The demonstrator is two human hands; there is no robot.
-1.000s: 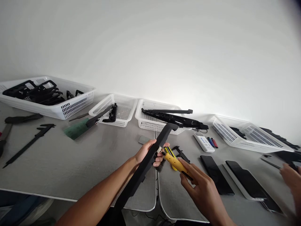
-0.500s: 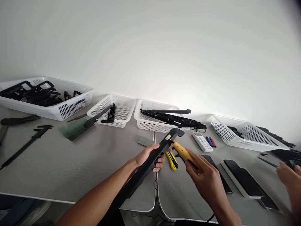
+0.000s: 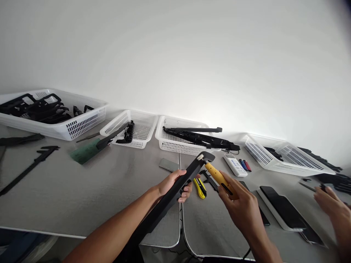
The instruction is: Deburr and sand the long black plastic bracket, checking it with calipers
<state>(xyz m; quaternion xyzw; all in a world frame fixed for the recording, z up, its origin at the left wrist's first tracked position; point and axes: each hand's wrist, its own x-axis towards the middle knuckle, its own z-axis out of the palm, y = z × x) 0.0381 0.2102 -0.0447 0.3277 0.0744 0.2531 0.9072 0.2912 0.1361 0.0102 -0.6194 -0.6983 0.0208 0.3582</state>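
Observation:
My left hand (image 3: 172,182) is closed around a long black plastic strip (image 3: 170,197), which slants up from my lap and ends in a hooked tip. In my right hand (image 3: 242,206) is a yellow-handled hand tool (image 3: 219,177); its exact kind cannot be made out. The tool's small pale head (image 3: 200,157) is at the strip's surface near the hooked end. A yellow utility knife (image 3: 200,188) lies between my hands on the table. Partly behind the tool rests a dark caliper (image 3: 210,179).
White baskets (image 3: 144,144) with black plastic parts line the wall. At left lie a green sheet (image 3: 85,150) and another caliper (image 3: 30,170). Phones (image 3: 282,208) and a white box (image 3: 236,166) are at right. Another person's hand (image 3: 330,201) works at the far right.
The tool's head has shifted slightly right along the strip's hooked end, and my right hand has moved slightly. The other person's hand has moved left.

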